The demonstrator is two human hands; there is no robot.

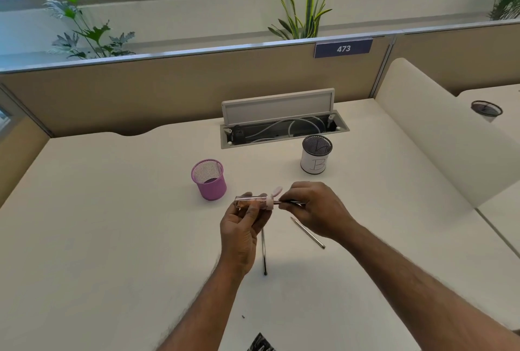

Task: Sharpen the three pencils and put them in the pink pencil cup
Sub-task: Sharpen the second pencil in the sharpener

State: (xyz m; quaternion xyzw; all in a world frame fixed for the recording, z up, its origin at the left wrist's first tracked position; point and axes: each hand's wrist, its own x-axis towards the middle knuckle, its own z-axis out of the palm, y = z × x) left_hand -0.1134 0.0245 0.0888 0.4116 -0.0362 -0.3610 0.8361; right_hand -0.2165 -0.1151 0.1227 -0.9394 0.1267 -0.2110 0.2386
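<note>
Now: L hand [242,226] grips sharpener [253,201]; R hand [312,210] pinches pencil [292,203], axis horiz., tip meets sharpener from the right.

The pink mesh pencil cup [209,180] stands left of the paper-wrapped black mesh cup [316,155], both behind two grey pencils [308,232].

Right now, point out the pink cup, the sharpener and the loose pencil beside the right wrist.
pink cup [215,190], head view, outer mesh wall.
sharpener [250,199], head view, clear barrel.
loose pencil [308,233], head view, middle of its shaft.
</note>
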